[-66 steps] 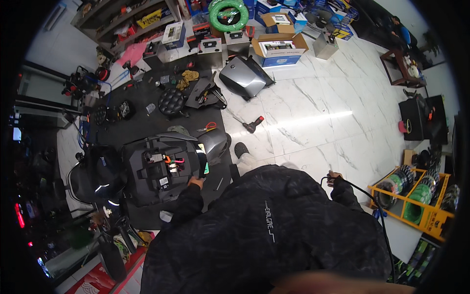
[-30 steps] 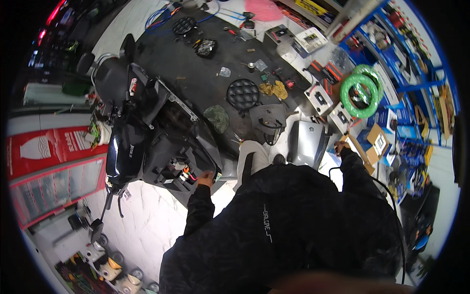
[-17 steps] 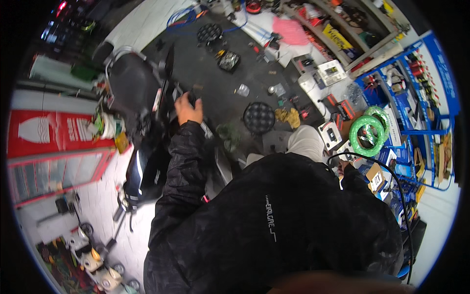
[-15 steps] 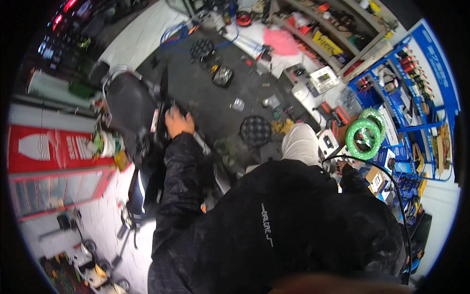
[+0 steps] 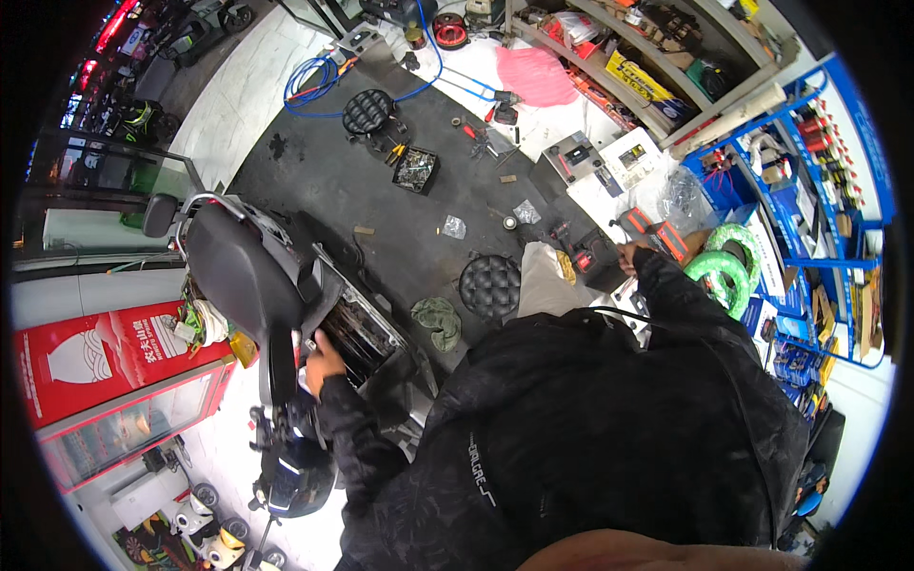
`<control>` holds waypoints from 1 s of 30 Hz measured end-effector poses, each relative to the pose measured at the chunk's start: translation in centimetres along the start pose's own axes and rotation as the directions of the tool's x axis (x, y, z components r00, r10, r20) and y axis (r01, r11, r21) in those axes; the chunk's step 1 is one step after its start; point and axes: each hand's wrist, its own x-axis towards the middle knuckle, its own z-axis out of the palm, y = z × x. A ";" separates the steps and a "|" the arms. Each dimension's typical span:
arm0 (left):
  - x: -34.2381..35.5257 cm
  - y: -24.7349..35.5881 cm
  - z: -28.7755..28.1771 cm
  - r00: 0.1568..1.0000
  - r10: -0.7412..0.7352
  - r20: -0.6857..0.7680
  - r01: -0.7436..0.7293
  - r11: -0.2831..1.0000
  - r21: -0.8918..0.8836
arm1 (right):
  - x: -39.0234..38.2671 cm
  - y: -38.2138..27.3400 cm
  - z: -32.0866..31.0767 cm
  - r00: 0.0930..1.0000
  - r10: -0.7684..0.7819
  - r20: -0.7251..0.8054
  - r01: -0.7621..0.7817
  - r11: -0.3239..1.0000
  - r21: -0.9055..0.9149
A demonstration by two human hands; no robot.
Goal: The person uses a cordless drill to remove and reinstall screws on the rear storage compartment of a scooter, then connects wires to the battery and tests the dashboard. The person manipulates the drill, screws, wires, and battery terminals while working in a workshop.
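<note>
A black electric scooter [image 5: 233, 257] stands at my left, its handlebar end toward me. Its floor is uncovered, and a dark compartment [image 5: 360, 344] with long parts inside shows. Beside this compartment, near the front of the seat, is my left hand [image 5: 326, 368]. Its fingers are curled, with a small silvery thing at their tips that is too small to name. My right hand [image 5: 629, 257] is out to the right, at the edge of a black case [image 5: 600, 265] next to a red and black power tool [image 5: 578, 252]. The right fingers are partly hidden.
A round black stool [image 5: 490, 285] and a green cloth [image 5: 437, 324] are ahead of me. Farther off lie a tray of small parts [image 5: 416, 168], another stool [image 5: 368, 112] and a blue hose [image 5: 314, 84]. Green-wrapped tyres [image 5: 728, 276] and a blue rack [image 5: 809, 190] stand right.
My left hand has come back along the scooter, from beside the seat to the floor compartment. My right hand has moved forward from near the green-wrapped tyres to the black case. The view has shifted.
</note>
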 end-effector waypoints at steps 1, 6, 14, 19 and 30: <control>-1.2 -0.2 -0.2 0.999 -0.024 -0.045 0.024 1.000 -0.001 | 2.4 -3.0 0.3 0.999 -0.041 0.029 0.043 0.997 -0.068; -7.8 -3.4 -0.2 0.993 -0.102 -0.056 0.109 0.983 0.150 | 18.2 -15.0 -0.1 0.992 -0.048 0.119 0.067 0.985 -0.157; -21.5 -9.4 -5.0 0.969 -0.247 -0.018 0.242 0.958 -0.152 | 36.2 -18.6 -5.2 0.953 0.233 0.195 -0.214 0.970 -0.112; -18.3 -7.7 -7.8 0.670 -0.739 -0.064 0.645 0.623 -0.443 | 45.9 -18.6 -5.7 0.954 0.266 0.139 -0.267 0.964 -0.016; -7.2 -14.4 -9.6 0.436 -0.756 0.488 0.851 0.169 -0.497 | 52.5 -21.7 -3.6 0.945 0.319 -0.066 -0.221 0.777 0.589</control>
